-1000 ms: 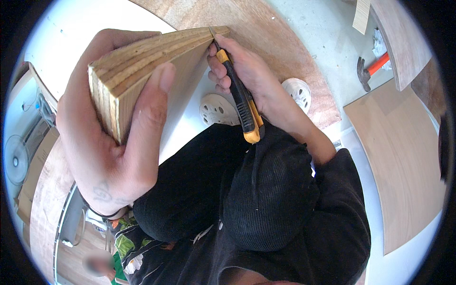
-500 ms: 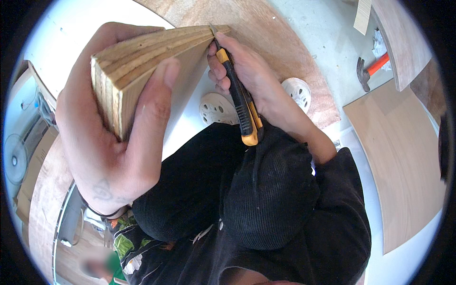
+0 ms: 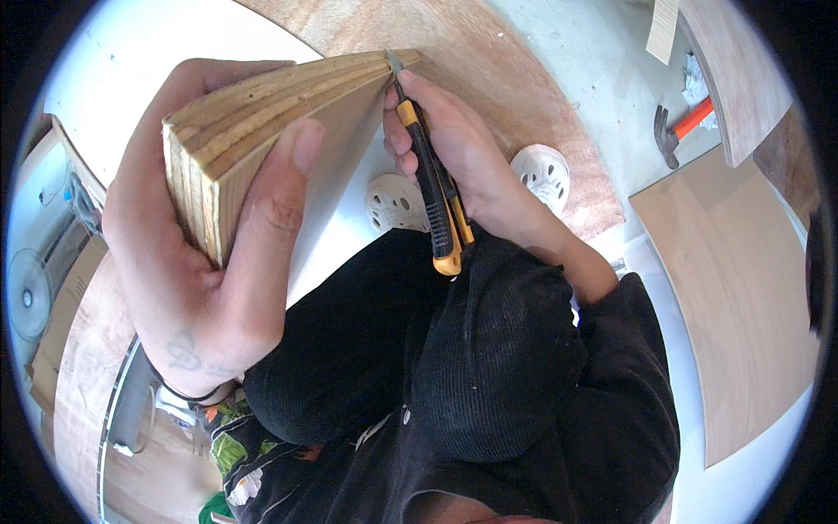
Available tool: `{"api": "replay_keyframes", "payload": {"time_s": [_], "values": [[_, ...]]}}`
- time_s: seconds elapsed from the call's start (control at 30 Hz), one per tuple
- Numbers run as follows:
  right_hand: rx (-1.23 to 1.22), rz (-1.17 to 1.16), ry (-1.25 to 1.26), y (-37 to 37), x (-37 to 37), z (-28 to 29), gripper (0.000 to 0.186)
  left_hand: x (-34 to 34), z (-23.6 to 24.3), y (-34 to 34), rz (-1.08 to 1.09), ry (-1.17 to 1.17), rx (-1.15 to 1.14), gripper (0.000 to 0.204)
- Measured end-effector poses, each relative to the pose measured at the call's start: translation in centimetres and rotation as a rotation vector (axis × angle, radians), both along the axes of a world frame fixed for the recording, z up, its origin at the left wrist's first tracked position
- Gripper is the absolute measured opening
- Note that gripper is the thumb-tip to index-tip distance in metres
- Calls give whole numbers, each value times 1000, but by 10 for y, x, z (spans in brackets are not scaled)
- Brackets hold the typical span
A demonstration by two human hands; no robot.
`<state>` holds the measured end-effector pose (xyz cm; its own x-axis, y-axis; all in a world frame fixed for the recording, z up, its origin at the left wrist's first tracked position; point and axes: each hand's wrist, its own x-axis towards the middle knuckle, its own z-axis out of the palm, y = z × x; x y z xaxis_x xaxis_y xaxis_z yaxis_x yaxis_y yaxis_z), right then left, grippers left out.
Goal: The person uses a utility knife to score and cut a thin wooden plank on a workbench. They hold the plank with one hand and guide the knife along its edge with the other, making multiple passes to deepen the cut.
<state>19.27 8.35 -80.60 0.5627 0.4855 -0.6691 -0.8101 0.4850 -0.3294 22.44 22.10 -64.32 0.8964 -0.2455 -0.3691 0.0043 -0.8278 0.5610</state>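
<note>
A thick plywood piece (image 3: 262, 105), its layered edge facing up, is gripped by my left hand (image 3: 218, 236), with thumb and fingers wrapped round the near end. My right hand (image 3: 445, 148) holds a black and yellow utility knife (image 3: 428, 175). The knife's blade is up against the far tip of the board's edge, and my right thumb lies close by it. Below both hands are my legs in black ribbed fabric, with white clogs (image 3: 541, 175) beyond them.
Under me is a reddish plywood sheet (image 3: 515, 79) beside a white surface (image 3: 131, 44). A red-handled hammer (image 3: 690, 122) and a curved pale panel (image 3: 724, 306) lie at the right. A fan (image 3: 30, 293) stands far left. Someone in green (image 3: 214, 511) is partly visible at lower left.
The board and my left hand have shifted slightly downward since half a second ago. The knife's handle end has swung a little left and down, with the blade still at the board's tip.
</note>
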Motion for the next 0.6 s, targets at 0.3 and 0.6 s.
{"api": "replay_keyframes", "payload": {"time_s": [0.3, 0.6], "values": [[17, 24, -36, -4, 0, 4, 31, -3, -2, 0, 45, -19, -15, 23], [-5, 47, -60, -6, 2, 6, 31, -2, -2, 0, 46, -3, -16, 23]]}}
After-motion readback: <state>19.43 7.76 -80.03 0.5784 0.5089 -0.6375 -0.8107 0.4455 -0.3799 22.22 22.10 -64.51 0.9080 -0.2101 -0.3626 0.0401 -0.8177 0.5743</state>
